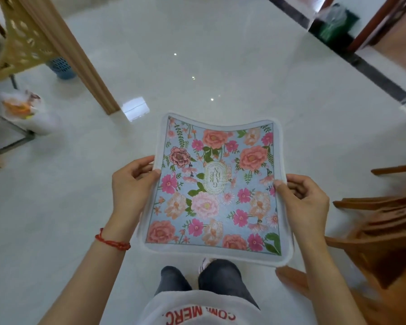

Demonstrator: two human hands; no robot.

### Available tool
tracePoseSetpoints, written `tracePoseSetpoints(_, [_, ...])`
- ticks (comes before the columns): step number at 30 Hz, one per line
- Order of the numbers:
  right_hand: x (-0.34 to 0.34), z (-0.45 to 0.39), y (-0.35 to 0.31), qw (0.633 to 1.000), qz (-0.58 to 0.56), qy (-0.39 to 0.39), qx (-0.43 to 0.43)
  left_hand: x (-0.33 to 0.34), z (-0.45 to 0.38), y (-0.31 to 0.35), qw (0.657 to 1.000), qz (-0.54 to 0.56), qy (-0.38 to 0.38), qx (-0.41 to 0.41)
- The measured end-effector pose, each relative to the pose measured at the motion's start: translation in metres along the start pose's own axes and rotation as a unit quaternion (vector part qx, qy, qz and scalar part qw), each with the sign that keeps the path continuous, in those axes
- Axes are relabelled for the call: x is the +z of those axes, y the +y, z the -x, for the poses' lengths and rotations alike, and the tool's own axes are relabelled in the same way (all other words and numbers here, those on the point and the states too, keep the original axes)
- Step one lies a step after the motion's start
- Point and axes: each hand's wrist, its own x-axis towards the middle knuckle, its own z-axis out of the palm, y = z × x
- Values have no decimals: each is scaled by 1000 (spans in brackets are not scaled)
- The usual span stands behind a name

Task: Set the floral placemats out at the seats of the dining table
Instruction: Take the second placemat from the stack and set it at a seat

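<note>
My left hand (133, 181), a red cord bracelet (111, 242) at its wrist, pinches the left edge of the floral placemat (217, 191), thumb on the printed face and fingers curled beneath; the placemat hangs in the air in front of me over the pale glossy floor (220, 66), printed side up, its far edge sagging between the two upper corners; a gold oval label (215, 178) sits near its middle among pink and orange flowers on blue; my right hand (302, 198) grasps the right edge the same way, thumb on top at the white border, fingers folded under; to the far left a light wooden post (80, 59) rises beside a pierced tan panel (24, 41), with a blue basket (62, 68) behind and a white bag (28, 111) on the floor; at the right, dark wooden chairs (384, 231) stand near my arm, blurred; below the placemat I see my knees in dark jeans (218, 275).
</note>
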Motion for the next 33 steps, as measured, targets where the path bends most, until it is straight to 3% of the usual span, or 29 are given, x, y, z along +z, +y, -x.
tracePoseSetpoints(11, [-55,-75,7,988,-40,137,64,134,-57,75,988,-51,-131,64])
tracePoseSetpoints(22, [-73,-145,16,955,-41,268,120,262,-124,125,950,-107,-279,86])
tracePoseSetpoints(33, [-103,-235,9,929,-51,340,139,380,-173,179,923,-129,-349,98])
